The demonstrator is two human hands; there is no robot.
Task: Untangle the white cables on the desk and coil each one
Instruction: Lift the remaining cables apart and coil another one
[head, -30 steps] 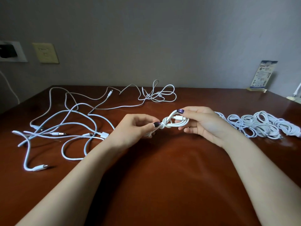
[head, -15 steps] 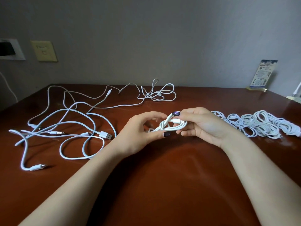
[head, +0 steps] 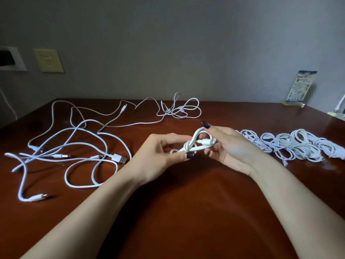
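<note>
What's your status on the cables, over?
Left hand pinches the small coil, right hand holds its other side. Finished coils piled right, loose tangle left on the desk. Nothing in the way.

Office: wooden desk [head: 186, 212], wall sockets [head: 49, 60].
</note>
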